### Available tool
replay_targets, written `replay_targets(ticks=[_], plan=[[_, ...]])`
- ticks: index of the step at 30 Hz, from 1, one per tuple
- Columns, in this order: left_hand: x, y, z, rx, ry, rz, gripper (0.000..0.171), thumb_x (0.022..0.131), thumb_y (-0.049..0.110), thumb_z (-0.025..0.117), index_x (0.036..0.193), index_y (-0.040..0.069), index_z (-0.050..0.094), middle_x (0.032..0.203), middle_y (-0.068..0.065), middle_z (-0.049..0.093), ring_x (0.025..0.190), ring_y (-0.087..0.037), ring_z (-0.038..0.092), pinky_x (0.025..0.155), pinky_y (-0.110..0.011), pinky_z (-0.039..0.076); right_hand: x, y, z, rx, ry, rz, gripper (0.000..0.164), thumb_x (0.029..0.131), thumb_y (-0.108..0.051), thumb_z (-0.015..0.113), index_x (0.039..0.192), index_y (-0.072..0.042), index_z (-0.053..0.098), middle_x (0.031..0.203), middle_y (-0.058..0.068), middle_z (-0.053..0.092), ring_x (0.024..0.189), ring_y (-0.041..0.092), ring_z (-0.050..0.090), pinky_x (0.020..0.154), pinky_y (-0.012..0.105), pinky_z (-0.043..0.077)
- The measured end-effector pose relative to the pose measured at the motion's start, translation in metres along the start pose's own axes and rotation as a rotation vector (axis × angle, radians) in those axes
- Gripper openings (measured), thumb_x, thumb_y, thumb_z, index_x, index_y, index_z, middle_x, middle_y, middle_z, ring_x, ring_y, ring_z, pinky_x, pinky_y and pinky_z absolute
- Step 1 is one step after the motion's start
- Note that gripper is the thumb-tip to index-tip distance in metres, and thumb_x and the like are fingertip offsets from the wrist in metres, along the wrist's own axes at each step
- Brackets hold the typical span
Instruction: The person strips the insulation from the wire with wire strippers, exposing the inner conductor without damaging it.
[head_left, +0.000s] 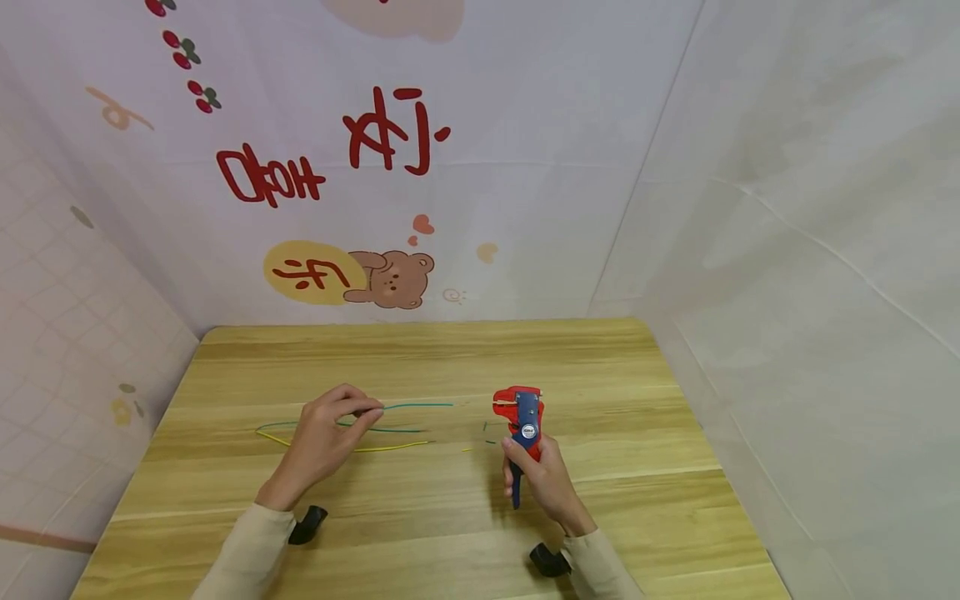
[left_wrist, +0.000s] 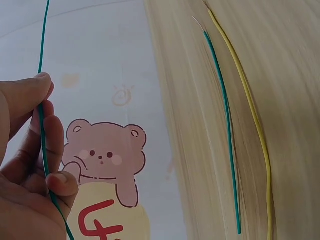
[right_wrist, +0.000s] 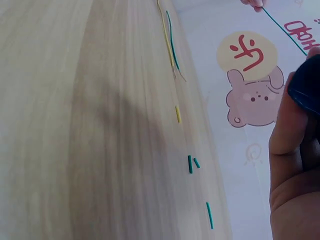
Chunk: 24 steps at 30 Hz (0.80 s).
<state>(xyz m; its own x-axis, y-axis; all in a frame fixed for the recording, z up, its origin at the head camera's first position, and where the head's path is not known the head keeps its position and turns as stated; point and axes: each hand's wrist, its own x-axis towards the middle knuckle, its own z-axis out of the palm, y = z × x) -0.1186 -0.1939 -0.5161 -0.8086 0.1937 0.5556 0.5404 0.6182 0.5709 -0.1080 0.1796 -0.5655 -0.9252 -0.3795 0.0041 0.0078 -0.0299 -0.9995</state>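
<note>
My left hand (head_left: 324, 437) pinches a green wire (head_left: 420, 405) between thumb and fingertips, above the table. In the left wrist view this wire (left_wrist: 43, 135) runs down across the fingers. The wire's free end points right, toward the wire stripper (head_left: 528, 410), a red and blue tool. My right hand (head_left: 542, 479) grips the stripper by its handles, with its red head upward and apart from the wire. On the table beneath my left hand lie a second green wire (left_wrist: 227, 115) and a yellow wire (left_wrist: 256, 115), each with a thin bare end.
Several short cut bits of insulation lie between the hands, among them a yellow piece (right_wrist: 178, 114) and a green piece (right_wrist: 209, 215). The wooden table (head_left: 420, 533) meets a white printed backdrop (head_left: 540, 192) at its far edge.
</note>
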Motion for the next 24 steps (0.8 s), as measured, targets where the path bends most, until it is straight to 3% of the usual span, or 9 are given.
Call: replay_targets(ticks=[5, 11, 13, 20, 24], plan=[[0.006, -0.007, 0.002, 0.019, -0.036, -0.011, 0.014, 0.095, 0.000, 0.089, 0.104, 0.010, 0.087, 0.097, 0.003, 0.078, 0.086, -0.013, 0.074, 0.076, -0.027, 0.060, -0.002, 0.003, -0.003, 0.015, -0.022, 0.007, 0.031, 0.120, -0.021, 0.058, 0.117, 0.010, 0.058, 0.080, 0.003, 0.072, 0.065, 0.017, 0.077, 0.072, 0.043, 0.071], [0.015, -0.016, 0.005, -0.012, -0.099, -0.042, 0.011, 0.099, 0.004, 0.086, 0.103, 0.014, 0.086, 0.101, 0.003, 0.079, 0.091, -0.015, 0.074, 0.080, -0.041, 0.065, -0.004, 0.005, -0.003, 0.033, -0.036, -0.008, 0.020, 0.120, -0.017, 0.056, 0.120, 0.003, 0.060, 0.092, 0.041, 0.067, 0.075, 0.018, 0.081, 0.079, 0.044, 0.072], [0.018, -0.019, 0.007, -0.016, -0.115, -0.043, 0.011, 0.099, 0.004, 0.086, 0.103, 0.015, 0.085, 0.102, 0.003, 0.079, 0.092, -0.015, 0.074, 0.081, -0.046, 0.065, -0.004, 0.006, -0.004, 0.036, -0.031, -0.012, 0.018, 0.121, -0.017, 0.055, 0.119, 0.001, 0.060, 0.094, 0.048, 0.063, 0.076, 0.018, 0.081, 0.079, 0.044, 0.072], [0.029, -0.030, 0.015, -0.007, -0.141, -0.030, 0.010, 0.100, 0.001, 0.085, 0.104, 0.011, 0.086, 0.103, -0.001, 0.079, 0.093, -0.019, 0.076, 0.082, -0.048, 0.066, -0.006, 0.010, -0.006, 0.032, -0.016, -0.035, 0.013, 0.121, -0.010, 0.051, 0.116, -0.004, 0.062, 0.091, 0.044, 0.064, 0.075, 0.017, 0.080, 0.078, 0.045, 0.071], [0.033, -0.039, 0.018, -0.022, -0.159, -0.040, 0.010, 0.100, 0.001, 0.084, 0.104, 0.009, 0.086, 0.103, -0.004, 0.080, 0.093, -0.022, 0.076, 0.083, -0.051, 0.065, -0.005, 0.011, -0.006, 0.038, -0.013, -0.044, 0.017, 0.120, -0.007, 0.049, 0.115, 0.006, 0.059, 0.089, 0.038, 0.067, 0.074, 0.017, 0.081, 0.077, 0.046, 0.071]])
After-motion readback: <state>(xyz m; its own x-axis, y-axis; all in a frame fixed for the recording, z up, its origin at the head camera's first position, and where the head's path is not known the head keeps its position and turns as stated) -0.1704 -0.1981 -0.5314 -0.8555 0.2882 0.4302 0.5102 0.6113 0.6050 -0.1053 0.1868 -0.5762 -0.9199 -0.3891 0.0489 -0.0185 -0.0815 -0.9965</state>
